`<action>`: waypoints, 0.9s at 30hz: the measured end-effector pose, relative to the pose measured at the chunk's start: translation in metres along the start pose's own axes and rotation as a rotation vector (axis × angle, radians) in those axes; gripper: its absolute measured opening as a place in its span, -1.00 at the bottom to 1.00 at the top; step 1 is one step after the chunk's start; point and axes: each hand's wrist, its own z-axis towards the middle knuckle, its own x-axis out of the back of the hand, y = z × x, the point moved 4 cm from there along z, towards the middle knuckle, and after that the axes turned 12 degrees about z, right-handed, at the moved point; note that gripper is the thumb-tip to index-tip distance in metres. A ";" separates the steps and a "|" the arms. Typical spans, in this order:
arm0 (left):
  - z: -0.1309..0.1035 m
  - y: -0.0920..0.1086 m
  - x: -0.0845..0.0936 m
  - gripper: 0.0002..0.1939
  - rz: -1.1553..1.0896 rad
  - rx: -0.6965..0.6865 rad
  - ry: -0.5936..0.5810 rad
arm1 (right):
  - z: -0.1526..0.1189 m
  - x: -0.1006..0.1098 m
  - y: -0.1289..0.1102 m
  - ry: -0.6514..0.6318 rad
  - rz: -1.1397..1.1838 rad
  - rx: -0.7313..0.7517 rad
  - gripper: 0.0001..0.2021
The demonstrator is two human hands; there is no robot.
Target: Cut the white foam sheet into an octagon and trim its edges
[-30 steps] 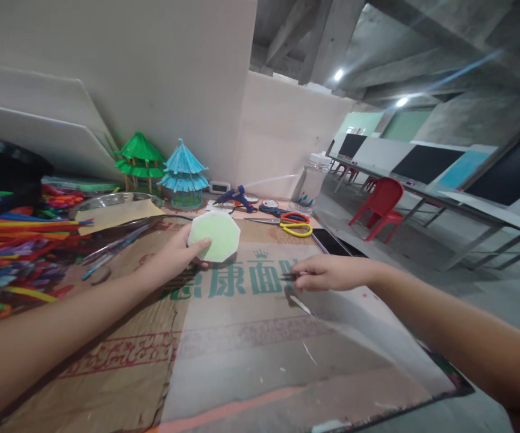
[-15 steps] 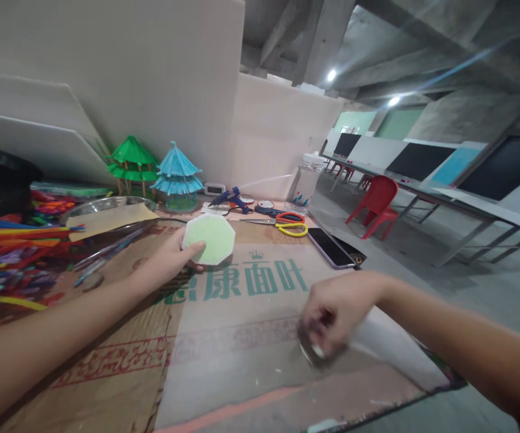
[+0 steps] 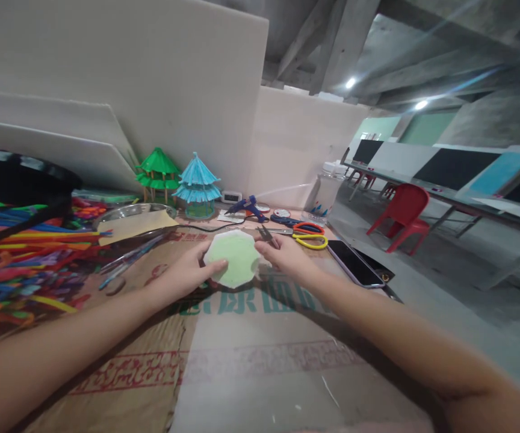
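Note:
My left hand grips a light green octagonal piece with a white rim, its thumb lying across the green face. At the piece's right edge is my right hand, closed around a small dark tool with two pointed prongs. The tips of that tool point up and away; its rear part is hidden in my palm. The fingers of both hands are partly hidden behind the octagon. Below them lies a printed cardboard sheet, partly under a clear plastic sheet.
Behind my hands stand a green pavilion model and a blue one. A blue glue gun, yellow-and-orange-handled scissors and a phone lie further right. Colourful pipe cleaners heap up at left, near a metal bowl.
My right hand has come up from the lower right of the table to the octagon's right edge, bringing the pronged tool. The view has turned a little to the left.

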 end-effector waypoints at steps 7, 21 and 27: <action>0.001 -0.001 0.003 -0.41 -0.017 0.081 0.047 | -0.006 -0.017 0.016 0.008 0.137 0.052 -0.64; 0.000 -0.001 0.010 -0.40 0.002 -0.062 0.193 | -0.016 -0.026 0.035 -0.024 0.413 -0.063 -0.51; 0.002 -0.004 0.011 -0.41 0.007 -0.067 0.203 | -0.017 -0.031 0.036 -0.098 0.457 -0.124 -0.49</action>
